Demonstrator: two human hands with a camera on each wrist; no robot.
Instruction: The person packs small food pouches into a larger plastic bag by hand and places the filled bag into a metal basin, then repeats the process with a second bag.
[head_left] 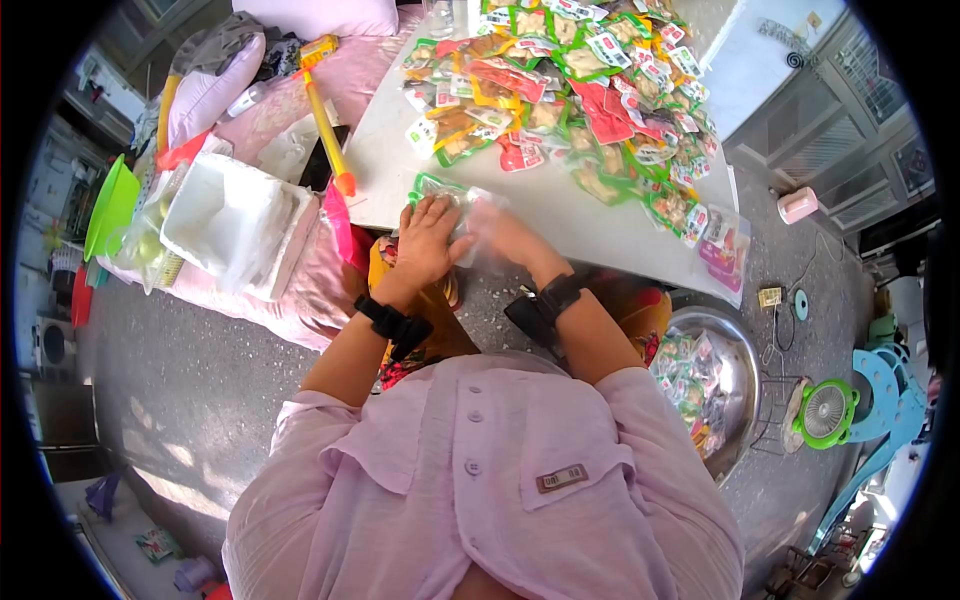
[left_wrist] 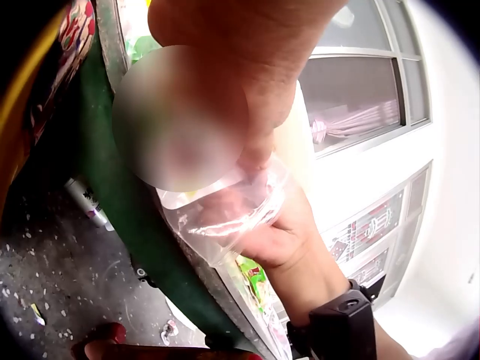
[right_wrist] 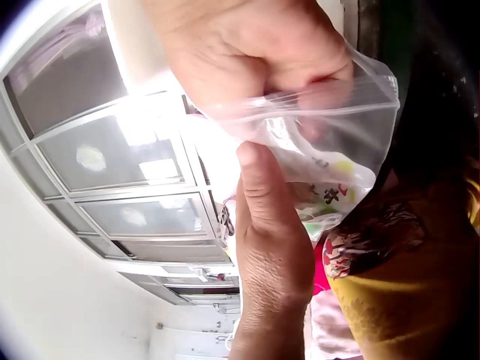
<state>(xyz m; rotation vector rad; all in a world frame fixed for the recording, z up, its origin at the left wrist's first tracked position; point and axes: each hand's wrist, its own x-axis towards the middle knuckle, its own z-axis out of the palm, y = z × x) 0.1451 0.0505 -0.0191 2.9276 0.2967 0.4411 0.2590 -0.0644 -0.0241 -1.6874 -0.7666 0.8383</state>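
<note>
At the table's front edge lies a clear zip bag [right_wrist: 367, 112] with a green-edged snack packet [right_wrist: 330, 196] inside. My left hand [head_left: 432, 240] rests over the packet end, fingers spread, thumb against the near side of the plastic. My right hand [head_left: 512, 238] is at the bag's mouth, blurred in the head view. In the right wrist view its fingers [right_wrist: 326, 94] are curled at the zip strip and show through the film. The left wrist view also shows right-hand fingers behind clear plastic. A blurred round patch covers part of that view.
A large heap of snack packets [head_left: 590, 90] covers the back of the white table [head_left: 385, 130]. A metal basin [head_left: 745, 400] of bagged packets stands on the floor at right. Left are a white foam box [head_left: 215, 215] and a yellow stick [head_left: 325, 130] on a pink bed.
</note>
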